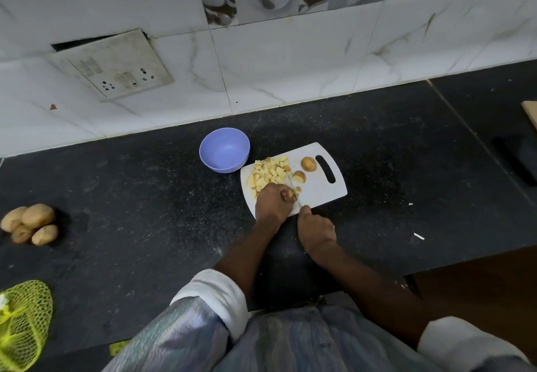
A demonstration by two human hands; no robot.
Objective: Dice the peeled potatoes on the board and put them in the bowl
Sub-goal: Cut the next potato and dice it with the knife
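Observation:
A white cutting board [325, 188] lies on the dark counter. A pile of diced potato [268, 172] covers its left part. Two larger potato pieces sit further right, one [298, 177] near the middle and one [308, 164] by the handle slot. My left hand [271, 203] holds a potato piece [290, 194] down on the board with curled fingers. My right hand [316, 230] grips the handle of a knife [295, 193], whose blade runs up along the held piece. A purple bowl [224, 150], with nothing in it, stands just left of the board's far corner.
Several unpeeled potatoes [30, 223] lie at the counter's left. A yellow-green mesh bag [21, 322] sits at the near left edge. A socket plate [112, 65] hangs on the tiled wall. A dark object [520, 159] and a wooden edge [530, 113] are at the far right.

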